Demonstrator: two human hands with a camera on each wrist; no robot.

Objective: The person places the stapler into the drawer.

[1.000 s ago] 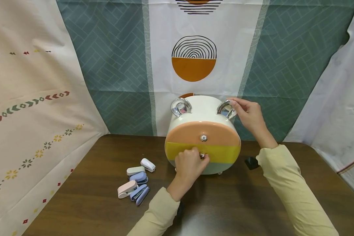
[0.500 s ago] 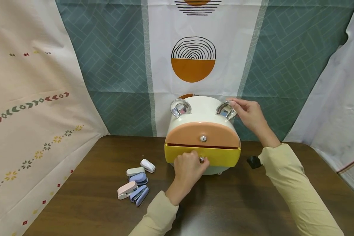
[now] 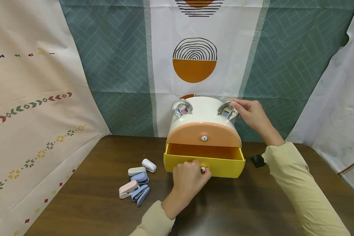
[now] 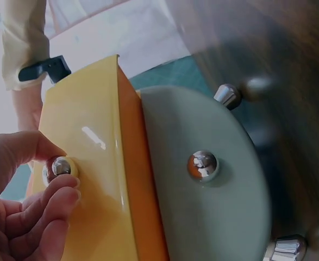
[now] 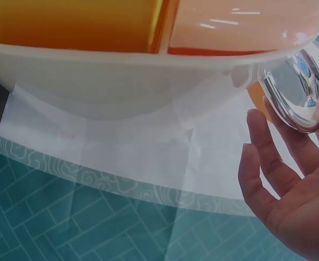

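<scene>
A rounded white drawer cabinet with two silver ears stands at the back of the table. Its yellow drawer is pulled out, and the part of its inside that shows is bare. My left hand pinches the drawer's silver knob between thumb and fingers. Up at the right silver ear, my right hand holds the rim between thumb and fingers. The peach drawer above is closed. In the left wrist view, the grey-green drawer below is closed too.
Several small staplers lie left of the cabinet: a pink stapler, a blue stapler and others, with a white one nearest the cabinet. A small black object lies by the right sleeve. Patterned cloth hangs behind the table.
My left hand has drawn the yellow drawer out toward me, from closed to well open, moving down in the head view. My right hand has stayed on the ear.
</scene>
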